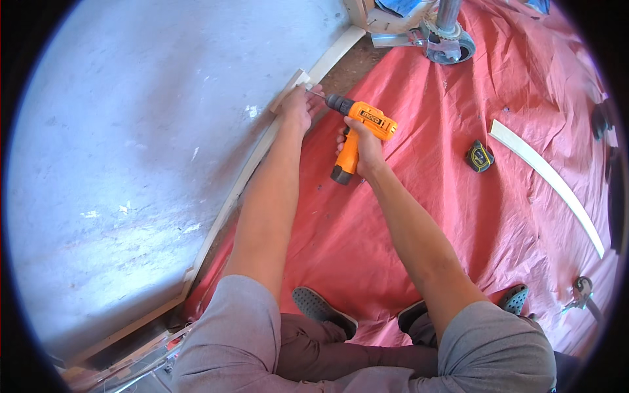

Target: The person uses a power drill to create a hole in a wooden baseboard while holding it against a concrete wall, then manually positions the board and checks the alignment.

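My right hand (360,141) grips an orange and black cordless drill (376,120), its bit pointing up-left toward my left hand (300,103). My left fingers are curled at a short wooden block (285,93) on the pale strip (327,56) along the edge of a large white panel (151,150); what they pinch near the bit is too small to make out. A yellow and black tape measure (479,156) lies on the red tarp (445,216) to the right of the drill, beside a loose white strip (550,180).
A caster wheel on a metal post (449,46) stands at the top right, next to a wooden frame (359,13). Another metal post with a fitting (583,291) is at the lower right. A grey perforated clog (514,299) lies near my feet.
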A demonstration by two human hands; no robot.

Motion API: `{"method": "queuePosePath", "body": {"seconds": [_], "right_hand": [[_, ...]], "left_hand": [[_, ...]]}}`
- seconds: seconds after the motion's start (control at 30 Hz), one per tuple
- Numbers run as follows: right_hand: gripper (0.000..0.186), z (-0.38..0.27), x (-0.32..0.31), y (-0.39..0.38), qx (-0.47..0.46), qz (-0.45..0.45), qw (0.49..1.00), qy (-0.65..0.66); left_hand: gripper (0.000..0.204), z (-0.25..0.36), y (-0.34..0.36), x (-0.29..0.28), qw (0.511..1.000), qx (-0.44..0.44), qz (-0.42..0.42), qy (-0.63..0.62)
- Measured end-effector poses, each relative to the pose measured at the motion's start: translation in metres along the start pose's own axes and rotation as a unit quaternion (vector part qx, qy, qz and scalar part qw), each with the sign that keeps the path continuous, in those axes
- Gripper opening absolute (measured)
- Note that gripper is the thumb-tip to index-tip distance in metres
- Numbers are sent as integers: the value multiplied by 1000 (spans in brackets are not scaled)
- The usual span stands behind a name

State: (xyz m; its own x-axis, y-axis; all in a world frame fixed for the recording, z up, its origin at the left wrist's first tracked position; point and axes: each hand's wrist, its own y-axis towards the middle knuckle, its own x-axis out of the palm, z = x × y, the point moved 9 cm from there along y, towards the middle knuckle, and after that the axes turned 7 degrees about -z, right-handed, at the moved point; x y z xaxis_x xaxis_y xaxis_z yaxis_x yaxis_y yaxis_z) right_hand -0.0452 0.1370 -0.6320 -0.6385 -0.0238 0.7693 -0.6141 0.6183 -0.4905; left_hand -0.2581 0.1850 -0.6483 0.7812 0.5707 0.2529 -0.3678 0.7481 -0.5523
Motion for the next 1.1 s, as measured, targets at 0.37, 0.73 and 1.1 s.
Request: {"method": "queuePosePath", "body": {"seconds": [0.37, 0.73, 1.1], "right_hand": [[23, 48, 9, -32, 20, 22, 999, 33], [19, 64, 41, -7, -14, 15, 998, 61], [23, 78, 43, -5, 16, 7, 997, 77]], "left_hand": [[23, -38, -60, -87, 992, 11, 122, 14], [24, -92, -119, -126, 990, 64, 107, 60], [28, -111, -129, -118, 986, 95, 120, 70]]}}
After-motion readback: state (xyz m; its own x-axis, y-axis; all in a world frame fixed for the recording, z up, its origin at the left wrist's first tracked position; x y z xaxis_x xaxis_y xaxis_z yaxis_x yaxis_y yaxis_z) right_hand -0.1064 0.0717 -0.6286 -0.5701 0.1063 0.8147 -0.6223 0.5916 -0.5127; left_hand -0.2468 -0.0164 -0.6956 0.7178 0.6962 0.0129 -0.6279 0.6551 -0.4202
